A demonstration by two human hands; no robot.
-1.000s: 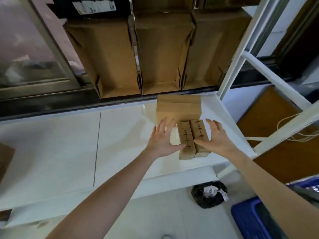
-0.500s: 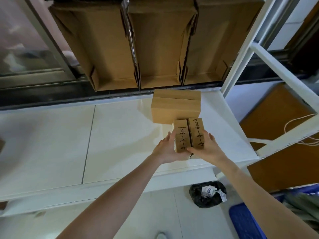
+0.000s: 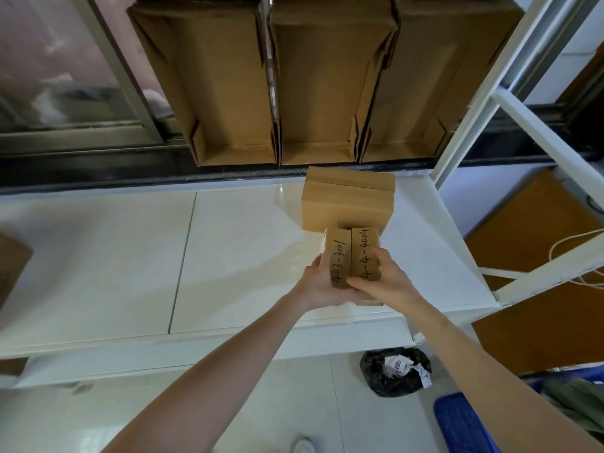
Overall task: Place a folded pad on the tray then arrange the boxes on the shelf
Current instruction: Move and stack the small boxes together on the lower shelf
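Two small cardboard boxes stand side by side on the white shelf, near its front right. The left small box reads 4-3-3001 and the right small box reads 4-4-4004. My left hand grips the left box from its left side. My right hand wraps over the right box from the front and right. Both boxes look lifted slightly and pressed together. Just behind them sits a larger closed cardboard box. No pad or tray shows.
Three open cardboard bins hang on the level above. A white shelf post rises at the right. Another box edge shows at far left. Below are a black rubbish bag and a blue crate.
My hands went from resting flat beside the two small boxes to closing around them. The boxes now sit closer to the larger box, raised a little.
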